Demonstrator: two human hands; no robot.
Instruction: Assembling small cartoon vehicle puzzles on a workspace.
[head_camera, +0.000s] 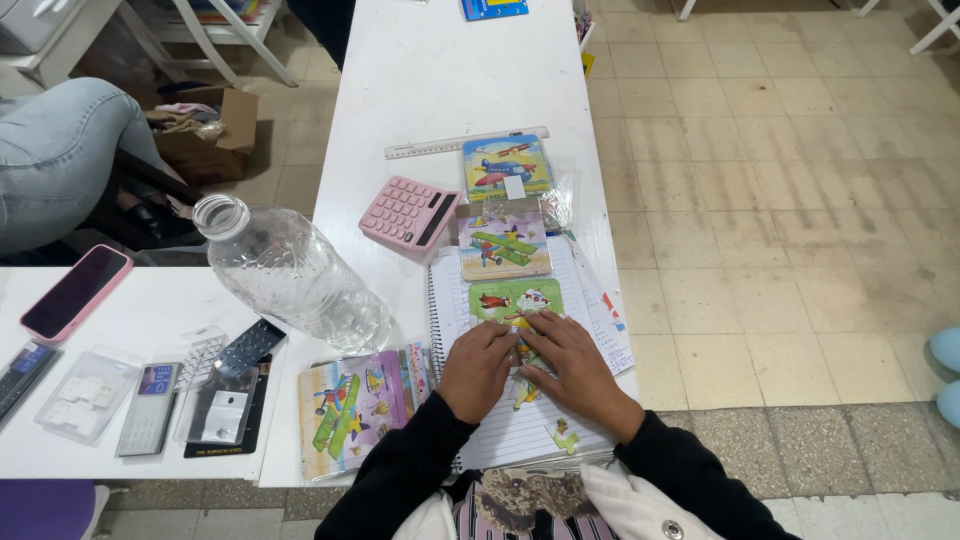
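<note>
Left hand: left hand (478, 368) lies palm down, fingers together and flat, pressing on a green puzzle (516, 303); it grips nothing.
Right hand: right hand (572, 362) lies flat just beside the left, fingers slightly spread, tips on the same green puzzle; nothing is clamped in it.
Green puzzle: rests on a spiral notebook (520, 420), its lower part hidden under both hands; a red plane shows on the uncovered part.
Loose pieces: a puzzle piece (561, 433) lies on the notebook page near the right wrist; another piece (527, 393) shows between the two hands.
Spiral notebook: lined, open, at the near edge of the white table (430, 70).
Second puzzle: a plane puzzle (503, 243) with a green aircraft lies just beyond the green puzzle, touching its far edge.
Third puzzle: a blue puzzle (506, 165) with a red plane lies farther up the table.
Calculator: a pink calculator (408, 214) sits to the left of the plane puzzle.
Ruler: a white ruler (465, 142) lies across the table beyond the blue puzzle.
Bottle: a clear plastic bottle (290, 272) lies on its side, uncapped, left of the notebook.
Puzzle pack: a wrapped puzzle pack (350, 410) sits just beside the left forearm.
Phone: a pink phone (76, 292) lies well apart at the far left.
</note>
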